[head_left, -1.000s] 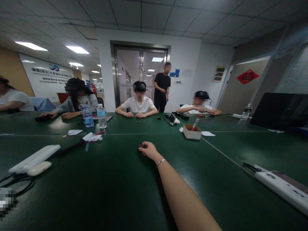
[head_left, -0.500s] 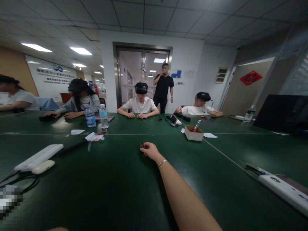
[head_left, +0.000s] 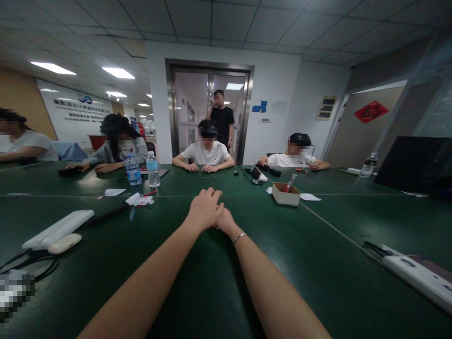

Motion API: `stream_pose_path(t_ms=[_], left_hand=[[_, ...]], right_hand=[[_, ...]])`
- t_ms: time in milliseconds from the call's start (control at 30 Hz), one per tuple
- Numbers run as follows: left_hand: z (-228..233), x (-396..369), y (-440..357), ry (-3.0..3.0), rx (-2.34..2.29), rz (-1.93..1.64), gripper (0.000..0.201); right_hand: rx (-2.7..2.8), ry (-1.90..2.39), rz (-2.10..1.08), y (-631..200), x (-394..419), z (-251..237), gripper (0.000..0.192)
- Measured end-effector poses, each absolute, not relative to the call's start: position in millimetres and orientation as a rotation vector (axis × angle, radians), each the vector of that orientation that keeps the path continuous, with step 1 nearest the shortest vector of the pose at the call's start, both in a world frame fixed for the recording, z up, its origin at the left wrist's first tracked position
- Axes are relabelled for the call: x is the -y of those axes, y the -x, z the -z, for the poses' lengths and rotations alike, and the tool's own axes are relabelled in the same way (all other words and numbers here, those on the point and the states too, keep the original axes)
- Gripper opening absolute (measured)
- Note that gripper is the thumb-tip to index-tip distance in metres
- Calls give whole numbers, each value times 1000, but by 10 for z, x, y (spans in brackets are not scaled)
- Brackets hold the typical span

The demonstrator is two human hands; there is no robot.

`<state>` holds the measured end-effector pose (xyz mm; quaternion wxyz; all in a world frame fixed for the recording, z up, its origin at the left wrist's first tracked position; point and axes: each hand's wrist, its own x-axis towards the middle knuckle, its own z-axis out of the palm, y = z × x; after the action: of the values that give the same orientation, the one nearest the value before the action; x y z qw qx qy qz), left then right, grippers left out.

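Head view, L to R. Far left on the green tabletop (head_left: pixel 176 292): a black cable (head_left: pixel 31 270), a white power strip (head_left: pixel 58 229) w/ a small white oval device (head_left: pixel 64 243) just beside it. Behind those, a person in white at the left edge, then another person w/ dark headgear, hands resting on the tabletop. Two water bottles (head_left: pixel 143 170) stood upright near that person; a white paper slip (head_left: pixel 115 192) and a small heap of paper w/ red and blue bits (head_left: pixel 140 200) lay in front of them.

Centre: left hand (head_left: pixel 205 208) reached out over the tabletop, fingers (head_left: pixel 211 194) loosely curled and close together, lying on top of the right hand (head_left: pixel 225 220). Right hand mostly hidden under it; a thin bracelet (head_left: pixel 238 237) showed at the wrist. Couldn't tell whether either hand held anything, or how the right fingers stood; whatever was under them was covered.

Across the tabletop a person in a white tee sat w/ both hands down; another person in black stood at the glass door (head_left: pixel 210 113) behind.

Right of centre: an open cardboard box (head_left: pixel 286 194) w/ a red-tipped tool sticking out, white paper beside it, a third seated person w/ headgear. Far right: a bottle (head_left: pixel 369 165), a dark monitor (head_left: pixel 413 162), a second white power strip (head_left: pixel 420 278) near the edge.
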<state>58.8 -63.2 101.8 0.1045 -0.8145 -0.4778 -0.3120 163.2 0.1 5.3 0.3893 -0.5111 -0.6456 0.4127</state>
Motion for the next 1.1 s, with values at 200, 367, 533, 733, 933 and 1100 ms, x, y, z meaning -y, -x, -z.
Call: stream_pose_path(t_ms=[200,367,533,733,933,1100], left_hand=[[-336,320,-375,2580,1530,1105,25],[-251,290,-300,2641,1672,1345,21],[-175,200,-259,2685,1718,1427,19],[-78,111,-180,2714,1716,1520,18],[-69,103,-154,2774,1755,1534,21],[-33,68,-148,2784,1763,1601,21]], right_hand=[[1644,1310,-911,-1615,20,-55,15],[1712,1312,-842,-1618,65,-82,11],[1752,1333,-852,-1632,32,-55,11],[1744,1324,-1036,-1692,-80,-4,20],[1708,1213,-1155,-1726,-74,-42,21],[1667,1194,-1169,-1719,-68,-53,23]])
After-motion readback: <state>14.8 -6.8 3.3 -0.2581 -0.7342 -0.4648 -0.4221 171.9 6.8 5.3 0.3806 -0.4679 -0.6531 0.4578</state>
